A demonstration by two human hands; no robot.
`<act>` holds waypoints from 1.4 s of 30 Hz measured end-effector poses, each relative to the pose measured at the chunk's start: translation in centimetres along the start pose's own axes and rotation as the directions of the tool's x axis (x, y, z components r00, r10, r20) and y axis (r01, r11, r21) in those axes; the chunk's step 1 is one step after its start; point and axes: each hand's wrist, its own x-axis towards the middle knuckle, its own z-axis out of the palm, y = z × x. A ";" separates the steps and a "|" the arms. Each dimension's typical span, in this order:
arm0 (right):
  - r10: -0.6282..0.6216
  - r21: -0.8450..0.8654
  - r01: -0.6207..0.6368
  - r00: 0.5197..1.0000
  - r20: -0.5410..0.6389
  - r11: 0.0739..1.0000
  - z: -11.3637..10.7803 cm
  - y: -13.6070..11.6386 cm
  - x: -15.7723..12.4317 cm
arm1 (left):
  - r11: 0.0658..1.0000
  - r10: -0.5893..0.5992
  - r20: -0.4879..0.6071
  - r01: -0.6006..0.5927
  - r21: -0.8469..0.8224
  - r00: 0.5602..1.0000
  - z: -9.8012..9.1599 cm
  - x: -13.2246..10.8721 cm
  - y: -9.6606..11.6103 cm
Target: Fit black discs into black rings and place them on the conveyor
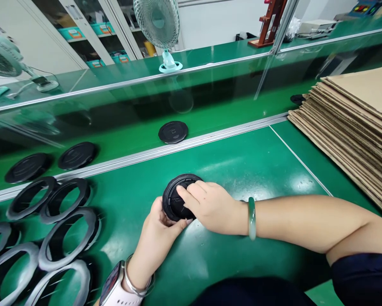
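Note:
A round black disc part (175,196) lies on the green table (242,165) in front of me. My right hand (212,207), with a green bangle on its wrist, lies over the disc's right side with fingers pressed down on its top. My left hand (159,231), wearing a watch and a bracelet, grips the disc's near left edge with thumb and fingers. Part of the disc is hidden under both hands.
Several grey-black rings (66,238) lie spread at the left. Three black discs (173,132) sit on the conveyor belt behind a metal rail. A stack of flat cardboard sheets (353,123) fills the right. Two fans (159,25) stand on the far shelf.

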 end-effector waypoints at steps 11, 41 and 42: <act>-0.039 0.071 0.033 0.996 0.085 0.997 -0.2 0.8 0.4 | 1.000 0.013 -0.040 -0.013 0.000 0.999 0.4 -0.4 -0.4; 0.500 0.682 -0.450 0.854 0.141 0.577 1.1 3.5 2.0 | 0.996 0.066 -0.095 -0.072 -0.060 0.993 0.6 0.3 -0.9; 0.509 0.706 -0.450 0.848 0.146 0.547 1.4 3.5 2.0 | 0.997 0.074 -0.095 -0.077 -0.027 0.993 0.5 0.2 -1.1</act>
